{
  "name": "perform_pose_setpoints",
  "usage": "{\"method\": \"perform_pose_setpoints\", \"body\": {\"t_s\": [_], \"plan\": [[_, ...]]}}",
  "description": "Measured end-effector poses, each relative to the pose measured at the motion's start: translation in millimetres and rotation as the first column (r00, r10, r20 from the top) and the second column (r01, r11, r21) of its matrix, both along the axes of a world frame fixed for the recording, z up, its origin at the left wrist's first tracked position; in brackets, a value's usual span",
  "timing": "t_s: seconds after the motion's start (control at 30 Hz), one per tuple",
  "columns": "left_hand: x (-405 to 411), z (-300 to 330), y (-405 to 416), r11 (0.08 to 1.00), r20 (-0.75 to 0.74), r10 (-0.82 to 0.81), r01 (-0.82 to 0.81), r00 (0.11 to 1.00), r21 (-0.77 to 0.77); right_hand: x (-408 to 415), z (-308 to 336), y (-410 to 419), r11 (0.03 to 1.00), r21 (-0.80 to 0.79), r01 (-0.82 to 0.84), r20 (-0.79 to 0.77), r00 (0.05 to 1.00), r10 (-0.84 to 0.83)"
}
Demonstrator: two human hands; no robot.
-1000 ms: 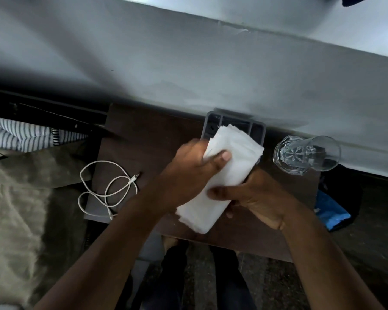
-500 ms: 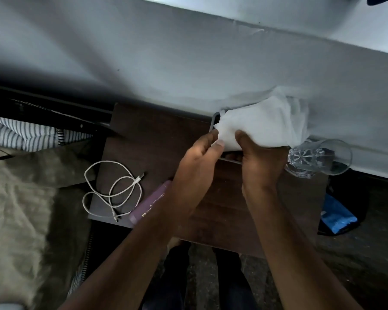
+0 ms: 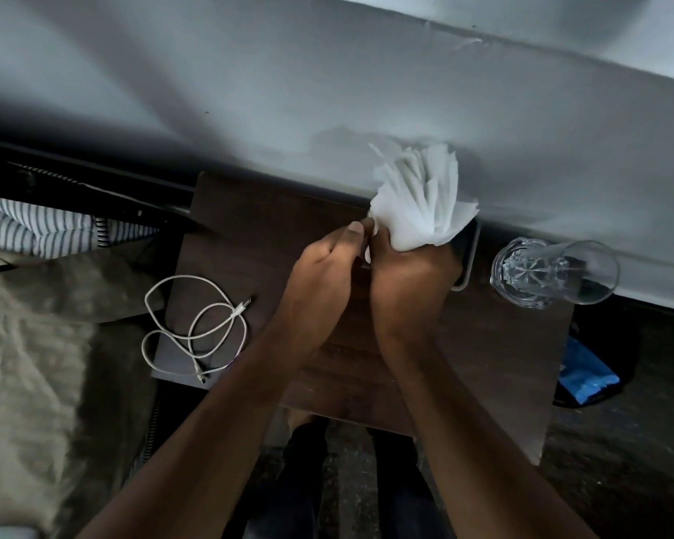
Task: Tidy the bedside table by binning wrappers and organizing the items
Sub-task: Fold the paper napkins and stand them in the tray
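Observation:
A bunch of white tissues fans upward at the back of the dark wooden bedside table. My right hand is closed around the lower end of the bunch. My left hand pinches the tissues' left edge with thumb and fingertips, pressed against the right hand. A grey organizer tray lies under the tissues and the right hand, mostly hidden; only its right rim shows.
A coiled white charging cable lies at the table's left edge. A cut-glass tumbler stands at the back right corner. A blue wrapper lies in a dark bin on the floor to the right. Bedding lies to the left, and a grey wall is behind.
The folded tissue stack was lifted from the front of the table to over the tray, then gathered into an upright bunch in my right hand. A purple object seen earlier is now hidden under my left arm.

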State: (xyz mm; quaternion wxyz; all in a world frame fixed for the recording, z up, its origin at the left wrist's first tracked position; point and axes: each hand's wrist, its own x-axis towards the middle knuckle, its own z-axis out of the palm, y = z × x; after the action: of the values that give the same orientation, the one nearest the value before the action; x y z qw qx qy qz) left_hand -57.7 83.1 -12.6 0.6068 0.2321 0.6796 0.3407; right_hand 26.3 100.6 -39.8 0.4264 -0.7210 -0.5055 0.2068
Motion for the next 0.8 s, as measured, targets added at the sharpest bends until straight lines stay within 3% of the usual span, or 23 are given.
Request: {"method": "perform_pose_setpoints", "body": {"t_s": [0.1,0.17,0.33,0.53,0.6,0.7,0.8], "plan": [[-2,-2,0,0.997,0.042,-0.068,0.069,0.997,-0.022,-2,-3,-3,0.987,-0.158,-0.002,-0.101,0.995,-0.014],[-3,-2,0,0.997,0.042,-0.080,0.081,0.996,-0.005,-1,1,-2,0.987,-0.160,-0.004,-0.115,0.993,-0.015],[-7,2,4,0.999,0.067,-0.045,0.046,0.997,-0.015,4,7,-10,0.993,-0.094,0.073,0.028,0.997,-0.071],[-13,8,0,0.989,-0.098,-0.133,0.138,0.986,0.053,5,-10,-11,0.938,-0.313,-0.147,0.108,0.976,0.190],[-17,12,-3,0.981,-0.109,-0.168,0.177,0.980,0.080,4,-7,-10,0.938,-0.309,-0.157,0.143,0.967,0.209],[-25,15,-8,0.980,-0.091,-0.143,0.154,0.986,0.123,0,4,-10,0.970,-0.222,-0.102,0.194,0.970,0.146],[-41,15,-14,0.990,-0.101,-0.105,0.114,0.989,0.086,0,10,-22,0.944,-0.328,0.023,0.072,0.997,0.000]]}}
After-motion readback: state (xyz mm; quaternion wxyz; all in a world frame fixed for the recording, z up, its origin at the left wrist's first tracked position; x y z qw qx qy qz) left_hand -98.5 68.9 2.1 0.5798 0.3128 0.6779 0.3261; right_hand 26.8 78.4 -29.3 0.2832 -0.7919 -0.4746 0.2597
